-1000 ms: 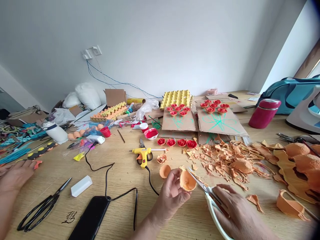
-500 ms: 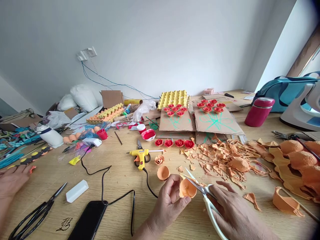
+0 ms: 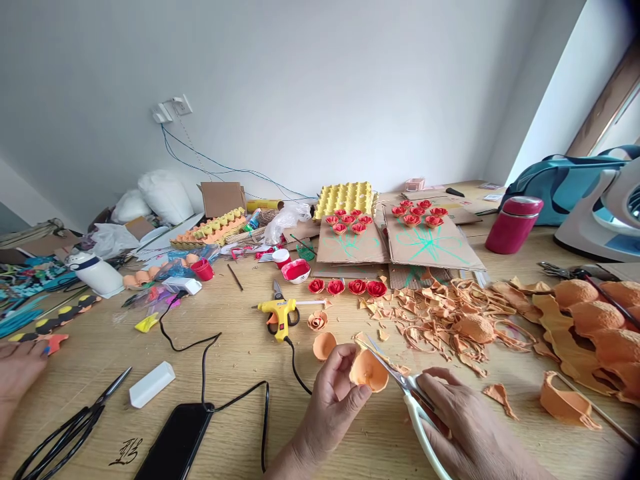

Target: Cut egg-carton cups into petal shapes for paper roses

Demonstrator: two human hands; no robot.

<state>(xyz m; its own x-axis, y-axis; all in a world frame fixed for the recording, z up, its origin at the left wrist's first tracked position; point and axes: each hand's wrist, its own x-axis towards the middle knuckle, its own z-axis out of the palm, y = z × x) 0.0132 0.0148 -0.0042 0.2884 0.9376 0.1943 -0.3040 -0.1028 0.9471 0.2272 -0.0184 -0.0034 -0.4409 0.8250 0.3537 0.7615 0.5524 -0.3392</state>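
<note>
An orange egg-carton cup [image 3: 369, 373] is pinched between the thumb and fingers of my left hand [image 3: 336, 393], its hollow turned toward me. My right hand [image 3: 463, 413] grips white-handled scissors [image 3: 423, 427], whose blades lie at the cup's right rim, a narrow strip of carton beside them. Just left of the cup stands another orange cup [image 3: 325, 346]. Behind that is an orange cup rose [image 3: 318, 321], near a yellow glue gun [image 3: 280, 317] resting over a second pair of scissors. Several red-painted roses [image 3: 357, 287] form a row farther back.
Orange carton scraps [image 3: 440, 313] spread behind my right hand, with egg cartons [image 3: 595, 320] at the right edge. A phone [image 3: 175, 440] and black scissors [image 3: 75, 427] lie front left. Another person's hand [image 3: 25, 360] rests at far left. Cardboard sheets [image 3: 433, 248] carry red roses.
The scissor blades have drawn closer together at the cup's rim, and the cup has turned slightly. At far left, the other person's hand has shifted a little left.
</note>
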